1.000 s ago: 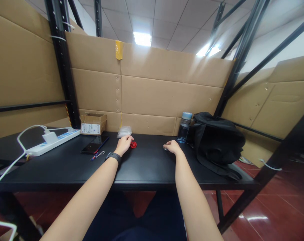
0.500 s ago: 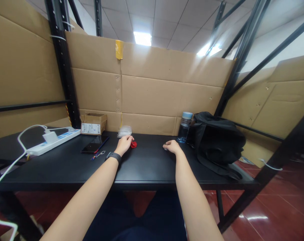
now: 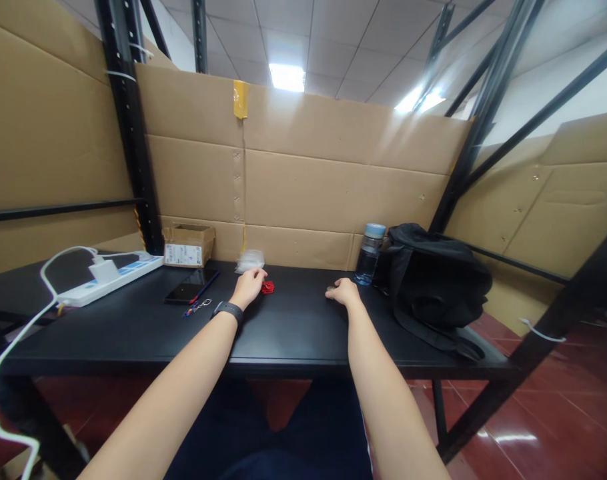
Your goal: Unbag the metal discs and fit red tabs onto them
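Observation:
My left hand (image 3: 249, 287), with a dark watch on the wrist, is closed at a small bundle of red cord (image 3: 268, 287). The bundle shows just right of its fingers, on the black table (image 3: 293, 333). Behind those fingers lies a clear plastic bag (image 3: 250, 261). My right hand (image 3: 343, 292) rests low over the table with thumb and fingers pinched together. Something small seems to be between its fingertips, too hidden to name. A keyring (image 3: 198, 307) with a blue and red charm lies left of my left wrist.
At the left are a white power strip (image 3: 113, 280) with a plugged-in charger, a phone (image 3: 191, 286) and a cardboard box (image 3: 189, 245). A water bottle (image 3: 369, 255) and a black backpack (image 3: 433, 287) stand at the right. Cardboard walls (image 3: 303, 193) and black posts enclose the table.
The view has shifted very slightly. My right hand has turned a little, so less of the small thing at its fingertips shows. My left hand stays by the red cord.

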Motion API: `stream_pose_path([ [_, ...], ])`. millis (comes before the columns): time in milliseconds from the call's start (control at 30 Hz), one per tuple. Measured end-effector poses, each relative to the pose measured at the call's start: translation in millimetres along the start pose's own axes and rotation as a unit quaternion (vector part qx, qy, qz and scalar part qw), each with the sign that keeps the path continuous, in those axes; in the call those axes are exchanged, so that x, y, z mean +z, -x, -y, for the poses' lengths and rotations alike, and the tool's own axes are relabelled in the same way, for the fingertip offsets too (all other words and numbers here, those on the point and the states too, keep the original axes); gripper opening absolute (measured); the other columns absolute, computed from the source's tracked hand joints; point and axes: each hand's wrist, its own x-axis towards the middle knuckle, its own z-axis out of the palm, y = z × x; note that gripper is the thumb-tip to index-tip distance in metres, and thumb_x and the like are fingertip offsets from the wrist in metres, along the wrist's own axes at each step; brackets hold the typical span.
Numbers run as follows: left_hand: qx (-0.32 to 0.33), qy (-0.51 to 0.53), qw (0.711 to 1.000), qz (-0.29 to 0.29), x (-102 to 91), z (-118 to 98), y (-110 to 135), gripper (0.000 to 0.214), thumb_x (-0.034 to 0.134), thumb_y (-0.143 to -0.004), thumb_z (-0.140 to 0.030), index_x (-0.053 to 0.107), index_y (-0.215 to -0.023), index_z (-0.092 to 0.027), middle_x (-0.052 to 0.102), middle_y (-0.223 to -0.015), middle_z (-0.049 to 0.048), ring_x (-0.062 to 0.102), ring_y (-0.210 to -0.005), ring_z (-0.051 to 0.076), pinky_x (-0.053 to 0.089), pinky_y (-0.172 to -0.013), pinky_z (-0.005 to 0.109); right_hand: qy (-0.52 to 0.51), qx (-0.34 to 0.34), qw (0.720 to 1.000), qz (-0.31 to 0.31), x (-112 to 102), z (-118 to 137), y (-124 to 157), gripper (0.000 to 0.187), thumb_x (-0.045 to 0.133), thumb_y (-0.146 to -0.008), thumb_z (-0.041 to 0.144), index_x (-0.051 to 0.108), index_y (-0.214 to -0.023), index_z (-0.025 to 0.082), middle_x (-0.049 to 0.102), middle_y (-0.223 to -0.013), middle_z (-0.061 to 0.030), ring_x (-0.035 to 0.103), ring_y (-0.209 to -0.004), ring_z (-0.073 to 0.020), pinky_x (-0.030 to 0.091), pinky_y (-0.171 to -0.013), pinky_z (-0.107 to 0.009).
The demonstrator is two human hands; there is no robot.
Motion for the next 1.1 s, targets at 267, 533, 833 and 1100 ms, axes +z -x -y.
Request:
stream_pose_path([
  [267, 0.004, 0.01, 1.0, 0.003, 1.6, 2, -1, 0.028, 0.048, -0.091, -0.034, 0.074, -0.089, -0.022, 0.076, -0.094, 0.0044, 0.068, -0.091, 0.022, 0.046, -0.081, 0.029, 0.033, 0.012, 0.999, 0.02, 2, 16, 7, 0.057, 0.086, -0.057, 0.038, 0.073, -0.107, 0.015, 0.073, -0.109, -0.016, 0.071, -0.101, -0.0286, 0.054, -0.081, -0.031],
  [533, -0.001, 0.003, 1.0, 0.01, 0.6, 2, 0, 0.029, 0.048, -0.091, -0.034, 0.074, -0.089, -0.022, 0.076, -0.092, 0.0039, 0.068, -0.09, 0.023, 0.047, -0.08, 0.029, 0.039, 0.01, 0.999, 0.022, 7, 24, 8, 0.042, 0.084, -0.061, 0.034, 0.075, -0.097, 0.015, 0.073, -0.104, -0.0158, 0.072, -0.091, -0.0263, 0.053, -0.075, -0.029],
  [833, -0.002, -0.006, 1.0, 0.011, -2.4, -4, 4, 0.028, 0.048, -0.09, -0.031, 0.075, -0.088, -0.022, 0.077, -0.094, 0.0041, 0.069, -0.093, 0.023, 0.047, -0.082, 0.029, 0.065, -0.075, 0.995, -0.01, 20, 19, 9, 0.024, 0.069, -0.077, 0.032, 0.073, -0.096, 0.017, 0.07, -0.103, -0.012, 0.063, -0.105, -0.0246, 0.046, -0.093, -0.03],
  [1100, -0.003, -0.011, 1.0, 0.018, -1.4, -3, 3, 0.028, 0.048, -0.09, -0.031, 0.075, -0.088, -0.023, 0.077, -0.096, 0.0041, 0.068, -0.095, 0.024, 0.047, -0.082, 0.029, 0.099, -0.069, 0.992, -0.03, 21, 26, 16, 0.02, 0.06, -0.086, 0.034, 0.068, -0.097, 0.019, 0.064, -0.113, -0.0122, 0.057, -0.109, -0.0266, 0.045, -0.087, -0.033],
])
